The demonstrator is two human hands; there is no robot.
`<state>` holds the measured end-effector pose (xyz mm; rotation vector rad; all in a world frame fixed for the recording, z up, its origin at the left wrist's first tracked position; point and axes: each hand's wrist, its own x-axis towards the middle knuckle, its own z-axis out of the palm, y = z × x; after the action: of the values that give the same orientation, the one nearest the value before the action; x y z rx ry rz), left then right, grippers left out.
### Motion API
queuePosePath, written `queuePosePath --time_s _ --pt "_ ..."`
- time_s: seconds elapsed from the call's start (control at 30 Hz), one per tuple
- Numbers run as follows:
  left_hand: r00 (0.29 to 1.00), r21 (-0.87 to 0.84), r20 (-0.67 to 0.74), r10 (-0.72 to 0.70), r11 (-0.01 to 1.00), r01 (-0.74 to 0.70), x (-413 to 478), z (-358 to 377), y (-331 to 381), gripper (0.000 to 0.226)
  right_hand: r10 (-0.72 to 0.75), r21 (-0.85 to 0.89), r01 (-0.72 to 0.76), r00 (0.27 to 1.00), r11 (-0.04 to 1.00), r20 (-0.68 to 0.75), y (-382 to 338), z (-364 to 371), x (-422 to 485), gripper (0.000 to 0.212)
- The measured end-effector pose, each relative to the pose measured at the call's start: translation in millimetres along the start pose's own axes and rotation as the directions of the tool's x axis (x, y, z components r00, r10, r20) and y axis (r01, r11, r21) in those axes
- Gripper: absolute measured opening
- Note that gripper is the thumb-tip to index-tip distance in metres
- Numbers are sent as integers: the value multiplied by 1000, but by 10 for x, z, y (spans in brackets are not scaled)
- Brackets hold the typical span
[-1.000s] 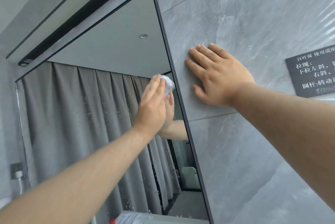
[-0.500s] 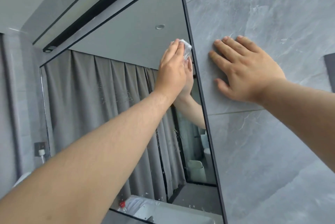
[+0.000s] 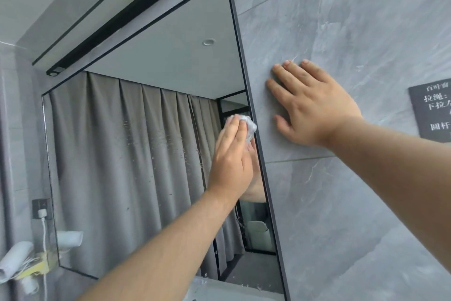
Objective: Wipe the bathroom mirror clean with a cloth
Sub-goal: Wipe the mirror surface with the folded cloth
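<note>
While the wiping is in hand, items stand as follows. Mirror (image 3: 134, 154): dark-framed and fixed to a grey tiled wall. Streaks and dried spots (image 3: 158, 139) cross its middle, so the job reads as only partly done. Cloth (image 3: 247, 126): a small white wad against the glass at the mirror's right edge, just beside the frame (image 3: 262, 166), about mid-height. It is probably bunched to put pressure on one small patch. Left hand (image 3: 231, 154): fingers extended and laid over the cloth, pressing it to the glass rather than clutching it; thumb hidden. Right hand (image 3: 314, 105): unclenched and holding nothing, palm flat and fingers spread on the wall tile (image 3: 341, 203) just right of the frame. It is likely a brace for leaning into the reach. Sign (image 3: 432, 110): dark with white characters, far right, cut by the picture's edge. Socket (image 3: 42, 210): left of the mirror, low, with a white plug and cable. Rolled towels (image 3: 14, 259): lower left corner.
</note>
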<state>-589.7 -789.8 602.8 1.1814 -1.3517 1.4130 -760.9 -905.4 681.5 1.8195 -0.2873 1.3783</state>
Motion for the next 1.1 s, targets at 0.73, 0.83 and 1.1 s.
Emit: queuePosePath --time_s 0.73,0.83,1.1 --pt "996 301 85 26 952 -51 310 -332 19 36 7 1 -7 996 1000 84 -19 -61 -8 75" --pt "992 235 129 16 971 -46 283 -355 120 42 3 -20 -1 995 1000 95 -13 -59 -6 76" --pt "990 207 142 14 977 -44 -73 -345 118 29 43 -24 -40 991 999 128 -374 23 -552 79"
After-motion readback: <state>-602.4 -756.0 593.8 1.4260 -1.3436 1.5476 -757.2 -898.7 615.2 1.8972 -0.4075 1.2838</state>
